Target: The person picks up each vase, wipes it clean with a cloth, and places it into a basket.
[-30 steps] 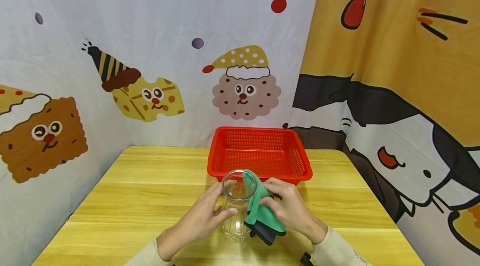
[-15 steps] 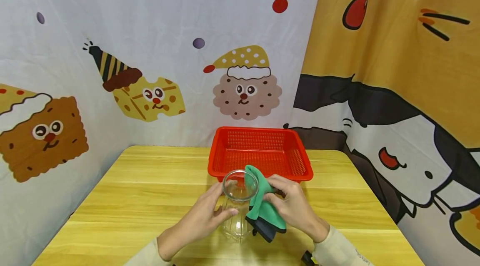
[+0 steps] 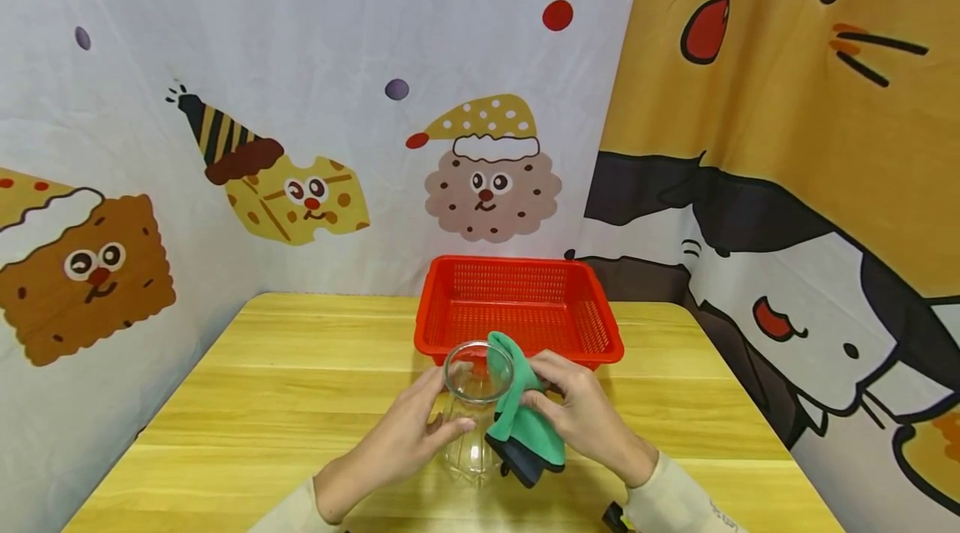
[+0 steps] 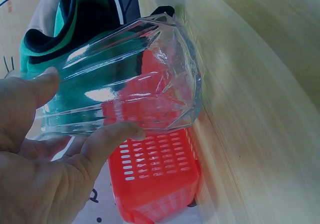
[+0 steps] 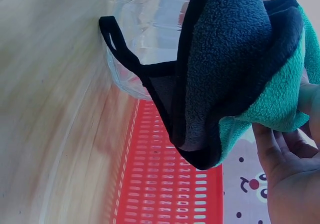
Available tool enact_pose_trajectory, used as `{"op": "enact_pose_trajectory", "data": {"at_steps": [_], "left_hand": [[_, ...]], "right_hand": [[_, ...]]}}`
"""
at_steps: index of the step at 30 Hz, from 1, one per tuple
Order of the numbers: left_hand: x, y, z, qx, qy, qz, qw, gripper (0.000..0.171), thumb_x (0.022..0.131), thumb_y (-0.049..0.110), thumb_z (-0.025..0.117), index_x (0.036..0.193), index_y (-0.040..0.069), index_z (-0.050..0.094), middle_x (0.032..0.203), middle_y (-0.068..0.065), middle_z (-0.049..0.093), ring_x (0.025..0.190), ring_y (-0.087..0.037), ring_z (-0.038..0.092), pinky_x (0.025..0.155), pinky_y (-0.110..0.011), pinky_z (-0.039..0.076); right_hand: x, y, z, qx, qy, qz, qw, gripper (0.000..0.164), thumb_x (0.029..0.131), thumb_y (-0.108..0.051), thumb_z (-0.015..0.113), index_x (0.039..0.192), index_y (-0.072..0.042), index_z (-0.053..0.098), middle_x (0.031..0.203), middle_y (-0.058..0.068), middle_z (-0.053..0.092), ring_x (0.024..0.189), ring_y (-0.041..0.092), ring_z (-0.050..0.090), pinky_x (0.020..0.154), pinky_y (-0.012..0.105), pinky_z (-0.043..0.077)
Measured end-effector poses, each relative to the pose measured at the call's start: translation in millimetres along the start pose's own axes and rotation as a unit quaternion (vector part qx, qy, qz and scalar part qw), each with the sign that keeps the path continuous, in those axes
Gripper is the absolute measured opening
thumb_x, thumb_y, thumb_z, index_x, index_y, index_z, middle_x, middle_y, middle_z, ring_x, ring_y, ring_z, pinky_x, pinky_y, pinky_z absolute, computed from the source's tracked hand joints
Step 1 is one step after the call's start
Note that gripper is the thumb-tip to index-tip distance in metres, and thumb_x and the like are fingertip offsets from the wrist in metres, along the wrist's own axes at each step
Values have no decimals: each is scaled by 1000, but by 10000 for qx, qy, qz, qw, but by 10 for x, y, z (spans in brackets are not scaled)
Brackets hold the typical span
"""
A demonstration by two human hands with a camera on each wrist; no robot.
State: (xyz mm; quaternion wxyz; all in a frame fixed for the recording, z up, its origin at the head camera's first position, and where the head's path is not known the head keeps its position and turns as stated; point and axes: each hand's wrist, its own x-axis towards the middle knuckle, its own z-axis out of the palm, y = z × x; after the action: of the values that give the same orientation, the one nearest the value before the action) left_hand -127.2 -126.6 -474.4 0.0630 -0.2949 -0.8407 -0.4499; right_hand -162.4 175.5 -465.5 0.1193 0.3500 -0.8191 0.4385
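A clear glass vase [image 3: 471,454] with a round rim and faceted sides stands upright on the table. My left hand [image 3: 408,429] grips its left side, thumb in front and fingers behind, as the left wrist view shows along the glass [image 4: 125,83]. A green and dark grey cleaning cloth [image 3: 531,430] with black edging is pinched in my right hand [image 3: 588,416]. The cloth's upper fold lies at the right side of the rim, while its grey corner hangs down beside the glass. In the right wrist view a black loop sticks out from the cloth [image 5: 225,58].
Just behind the glass sits a red perforated plastic basket [image 3: 517,314] on the wooden table [image 3: 300,383]. A small black and yellow object [image 3: 615,518] lies by my right sleeve. Printed cartoon curtains [image 3: 315,32] close off the back and right.
The cloth's upper fold has risen slightly at the rim, and its hanging corner has shifted a little up and left. My left hand and the glass keep their place.
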Motion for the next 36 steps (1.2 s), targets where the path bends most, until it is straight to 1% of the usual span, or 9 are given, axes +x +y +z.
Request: {"op": "enact_pose_trajectory", "data": {"at_steps": [8, 15, 18, 21, 24, 26, 31, 36], "left_hand": [[-4, 7, 1, 38, 20, 59, 10000, 66, 111, 34, 81, 169, 15, 55, 154, -12, 71, 141, -42, 73, 94, -26, 71], [-6, 5, 2, 17, 15, 49, 10000, 66, 111, 34, 81, 169, 16, 55, 154, -12, 71, 142, -41, 72, 93, -24, 70], [-6, 7, 0, 17, -2, 40, 10000, 66, 112, 34, 81, 169, 17, 54, 155, -12, 70, 142, -41, 72, 94, -25, 71], [-4, 12, -1, 57, 1, 41, 10000, 66, 112, 34, 80, 170, 16, 54, 155, -12, 70, 143, -41, 72, 95, -28, 72], [-3, 15, 1, 86, 1, 49, 10000, 67, 112, 34, 80, 170, 15, 54, 155, -13, 70, 143, -42, 72, 96, -29, 72], [-5, 15, 2, 77, -12, 34, 10000, 67, 112, 34, 80, 170, 15, 54, 155, -14, 70, 143, -43, 72, 96, -27, 71], [-7, 15, 2, 13, -35, 5, 10000, 67, 112, 34, 80, 170, 14, 53, 156, -15, 69, 145, -44, 71, 96, -25, 70], [-7, 18, 1, -1, -34, 5, 10000, 67, 112, 34, 80, 170, 13, 53, 156, -16, 69, 144, -45, 71, 97, -25, 70]], "right_hand": [[-3, 7, 12, -232, 3, -45, 9997, 35, 101, -4, 88, 132, -18, 82, 123, -4, 79, 99, 4, 73, 83, 25, 71], [-7, 8, 29, -245, 9, -50, 9997, 36, 101, -2, 89, 133, -17, 82, 124, -4, 79, 101, 5, 75, 84, 26, 72], [-7, -6, 36, -253, 30, -47, 9997, 43, 100, -2, 89, 140, -12, 79, 124, -2, 79, 102, 5, 76, 85, 27, 73], [-8, -16, 43, -283, 24, -16, 9996, 55, 99, -1, 90, 151, -7, 74, 124, 1, 79, 102, 5, 75, 85, 27, 73], [-10, -16, 47, -305, 4, -21, 9995, 61, 99, -1, 89, 157, -6, 70, 124, 2, 79, 102, 5, 75, 85, 26, 72], [-13, -8, 51, -314, -6, -98, 9995, 58, 100, -1, 88, 156, -7, 71, 126, 2, 79, 103, 5, 75, 85, 26, 72], [-10, 6, 69, -367, -33, -385, 9986, 43, 103, 2, 85, 144, -10, 78, 128, 1, 77, 107, 7, 76, 87, 26, 72], [2, -20, 71, -535, -125, -418, 9976, 37, 101, 2, 86, 136, -10, 81, 126, -1, 76, 107, 8, 77, 87, 26, 72]]}}
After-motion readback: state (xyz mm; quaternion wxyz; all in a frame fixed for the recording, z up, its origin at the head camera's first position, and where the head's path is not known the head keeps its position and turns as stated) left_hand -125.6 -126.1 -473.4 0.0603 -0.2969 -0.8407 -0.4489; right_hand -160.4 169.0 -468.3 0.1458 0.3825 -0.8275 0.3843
